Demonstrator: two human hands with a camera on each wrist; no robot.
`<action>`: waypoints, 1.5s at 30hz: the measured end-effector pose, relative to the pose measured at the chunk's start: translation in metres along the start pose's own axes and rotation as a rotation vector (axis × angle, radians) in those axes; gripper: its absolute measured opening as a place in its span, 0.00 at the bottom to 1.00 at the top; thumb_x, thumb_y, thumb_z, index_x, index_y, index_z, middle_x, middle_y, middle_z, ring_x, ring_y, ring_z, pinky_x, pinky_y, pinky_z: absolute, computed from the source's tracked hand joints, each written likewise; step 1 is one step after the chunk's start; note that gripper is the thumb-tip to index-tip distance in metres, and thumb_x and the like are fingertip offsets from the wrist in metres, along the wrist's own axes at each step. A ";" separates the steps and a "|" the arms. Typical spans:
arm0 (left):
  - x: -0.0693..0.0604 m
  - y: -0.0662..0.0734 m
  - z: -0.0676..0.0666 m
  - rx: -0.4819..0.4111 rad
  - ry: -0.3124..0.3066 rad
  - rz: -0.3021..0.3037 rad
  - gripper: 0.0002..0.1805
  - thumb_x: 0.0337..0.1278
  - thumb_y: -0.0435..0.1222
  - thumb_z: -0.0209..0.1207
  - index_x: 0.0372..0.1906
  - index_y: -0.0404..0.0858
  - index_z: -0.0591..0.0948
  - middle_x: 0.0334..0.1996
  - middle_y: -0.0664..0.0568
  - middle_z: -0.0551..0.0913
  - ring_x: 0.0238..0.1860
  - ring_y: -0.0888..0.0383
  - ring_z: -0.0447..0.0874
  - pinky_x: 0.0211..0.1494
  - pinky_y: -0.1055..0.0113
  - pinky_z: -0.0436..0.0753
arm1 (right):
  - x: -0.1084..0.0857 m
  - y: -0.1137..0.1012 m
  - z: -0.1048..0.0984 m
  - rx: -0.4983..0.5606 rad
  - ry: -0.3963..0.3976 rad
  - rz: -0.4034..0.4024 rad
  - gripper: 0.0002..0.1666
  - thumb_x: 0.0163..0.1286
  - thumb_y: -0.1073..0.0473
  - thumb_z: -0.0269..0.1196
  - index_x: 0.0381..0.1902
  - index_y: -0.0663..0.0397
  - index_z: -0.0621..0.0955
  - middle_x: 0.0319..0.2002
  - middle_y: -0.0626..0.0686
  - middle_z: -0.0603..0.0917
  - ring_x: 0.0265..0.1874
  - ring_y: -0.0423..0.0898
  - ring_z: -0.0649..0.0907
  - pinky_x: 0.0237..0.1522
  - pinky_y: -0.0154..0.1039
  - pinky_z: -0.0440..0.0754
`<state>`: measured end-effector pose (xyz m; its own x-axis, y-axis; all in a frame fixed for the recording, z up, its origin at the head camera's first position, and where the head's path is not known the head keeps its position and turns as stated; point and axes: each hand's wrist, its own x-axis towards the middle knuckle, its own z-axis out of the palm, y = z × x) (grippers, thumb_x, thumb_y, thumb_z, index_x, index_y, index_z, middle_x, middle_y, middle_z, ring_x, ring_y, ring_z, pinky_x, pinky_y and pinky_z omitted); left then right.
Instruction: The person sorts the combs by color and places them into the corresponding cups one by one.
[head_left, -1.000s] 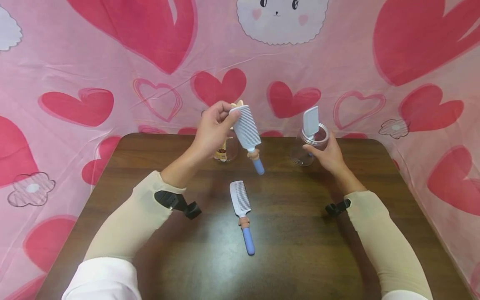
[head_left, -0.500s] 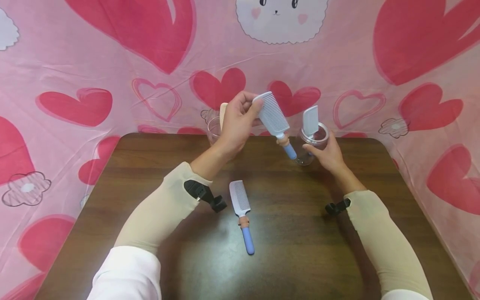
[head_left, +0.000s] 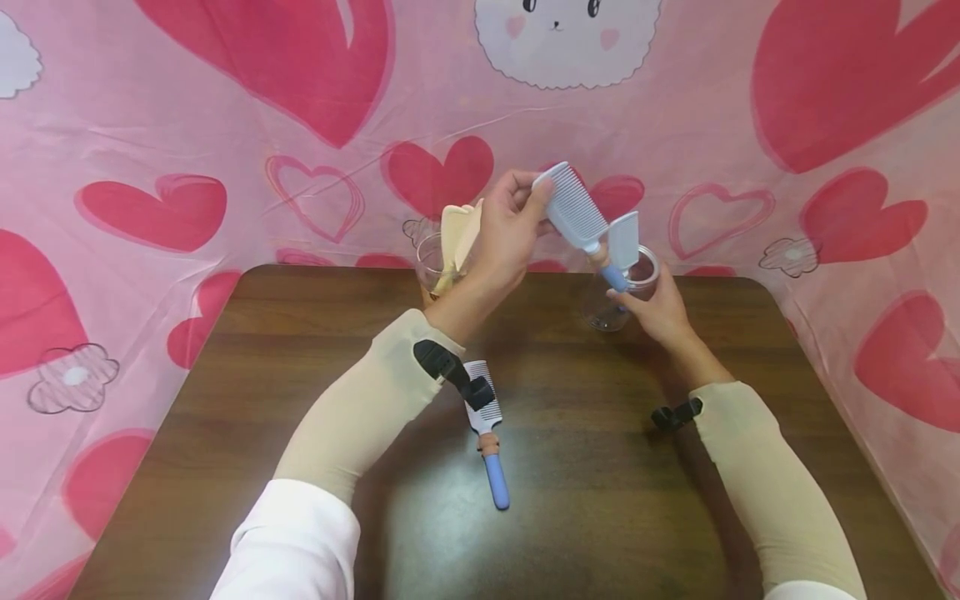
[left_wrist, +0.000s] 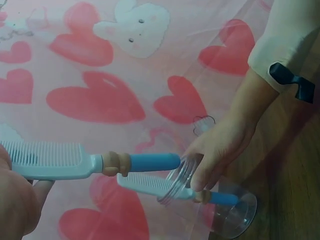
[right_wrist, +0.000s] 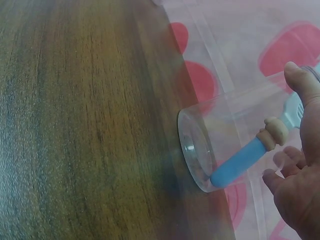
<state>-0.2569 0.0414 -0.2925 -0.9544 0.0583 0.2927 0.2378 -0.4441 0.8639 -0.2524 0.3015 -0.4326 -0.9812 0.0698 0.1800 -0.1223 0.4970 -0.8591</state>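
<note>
My left hand (head_left: 512, 229) pinches a pale comb (head_left: 576, 208) by its toothed head, and its blue handle slants down toward a clear jar's mouth. Around that clear jar (right_wrist: 200, 145) my right hand (head_left: 660, 308) curls just below the rim. Inside the jar stands a second comb (right_wrist: 240, 162), handle down on the bottom and head sticking out above the rim. In the left wrist view the held comb's handle tip (left_wrist: 175, 161) appears close to the jar rim; whether they touch I cannot tell. A third comb (head_left: 495, 479) lies on the table, its head partly behind the left wrist's black strap mount.
Behind my left forearm stands another clear jar (head_left: 429, 254) with cream-coloured flat pieces (head_left: 457, 233) upright in it, partly hidden. The brown wooden table (head_left: 600, 500) ends at the back against a pink cloth with hearts (head_left: 442, 175).
My left hand has carried its comb rightward and slightly up, from in front of the left jar to above the right jar. The right hand and its jar have stayed in place.
</note>
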 end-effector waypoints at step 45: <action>0.020 -0.088 0.032 -0.015 0.116 -0.043 0.03 0.68 0.25 0.59 0.38 0.28 0.76 0.39 0.32 0.84 0.30 0.62 0.79 0.33 0.66 0.79 | -0.010 -0.032 0.002 0.047 -0.011 -0.045 0.50 0.63 0.64 0.72 0.75 0.69 0.58 0.68 0.73 0.68 0.69 0.65 0.68 0.74 0.54 0.62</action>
<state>-0.2914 0.1100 -0.3493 -0.9783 -0.0258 0.2054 0.1943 -0.4565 0.8682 -0.2387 0.2837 -0.4080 -0.9761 0.0382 0.2140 -0.1732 0.4580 -0.8719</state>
